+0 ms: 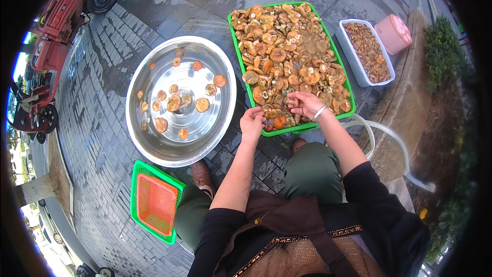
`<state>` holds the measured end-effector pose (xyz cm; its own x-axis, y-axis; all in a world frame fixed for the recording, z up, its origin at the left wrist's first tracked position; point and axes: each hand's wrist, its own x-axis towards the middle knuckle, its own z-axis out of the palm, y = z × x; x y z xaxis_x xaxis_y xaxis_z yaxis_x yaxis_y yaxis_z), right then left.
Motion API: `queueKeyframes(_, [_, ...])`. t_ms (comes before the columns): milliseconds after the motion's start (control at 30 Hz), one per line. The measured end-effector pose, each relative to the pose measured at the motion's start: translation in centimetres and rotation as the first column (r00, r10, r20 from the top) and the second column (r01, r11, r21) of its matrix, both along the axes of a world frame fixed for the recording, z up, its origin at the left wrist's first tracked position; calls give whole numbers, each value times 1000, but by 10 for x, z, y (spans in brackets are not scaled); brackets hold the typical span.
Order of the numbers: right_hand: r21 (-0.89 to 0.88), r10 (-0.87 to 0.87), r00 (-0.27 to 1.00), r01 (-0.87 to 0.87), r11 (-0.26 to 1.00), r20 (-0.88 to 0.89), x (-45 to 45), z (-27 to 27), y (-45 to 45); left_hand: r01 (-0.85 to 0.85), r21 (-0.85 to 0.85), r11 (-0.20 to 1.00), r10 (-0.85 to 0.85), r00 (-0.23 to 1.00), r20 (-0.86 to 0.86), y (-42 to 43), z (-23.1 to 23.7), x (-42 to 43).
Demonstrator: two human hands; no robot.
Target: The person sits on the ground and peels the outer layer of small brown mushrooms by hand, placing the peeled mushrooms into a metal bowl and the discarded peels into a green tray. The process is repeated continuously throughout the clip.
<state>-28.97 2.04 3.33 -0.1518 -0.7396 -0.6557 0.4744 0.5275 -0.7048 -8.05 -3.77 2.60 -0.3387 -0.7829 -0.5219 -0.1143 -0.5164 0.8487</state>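
Observation:
A green plastic tray [349,88] heaped with brown-orange mushrooms [277,54] lies before me. Over its near part, my right hand [306,104] holds a mushroom [293,102] between thumb and fingers. My left hand [253,120] is at the tray's near left corner, its fingertips close together by the mushrooms; whether they grip one cannot be made out. Left of the tray stands a wide metal basin [132,123] with water, in which several mushrooms [173,102] float apart from one another.
A green basket [134,194] with an orange basket [155,204] inside stands at lower left. A white tub [348,61] of small mushrooms and a pink container [394,34] stand at right. A clear hose [399,144] curves beside the tray. A red vehicle [57,19] is at upper left.

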Motion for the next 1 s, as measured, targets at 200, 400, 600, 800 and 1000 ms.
queueKeyframes(200, [-247,43,951,36,968,307,13,1,11,19,-2,1000,-19,1000,-4,18,-1,14])
queueKeyframes(400, [-203,-16,908,111,973,419,25,3,13,70,-10,998,-70,997,-21,21,13,18])
queueKeyframes(600, [-312,132,932,-21,950,338,36,32,19,77,-57,995,-94,911,-402,27,34,-9])
queueKeyframes(800, [-409,165,862,53,911,479,27,57,36,-4,-458,889,-156,938,-309,41,56,-30])
queueKeyframes(1000, [-429,192,854,41,903,485,25,71,53,12,-375,927,-181,889,-420,56,67,-39])
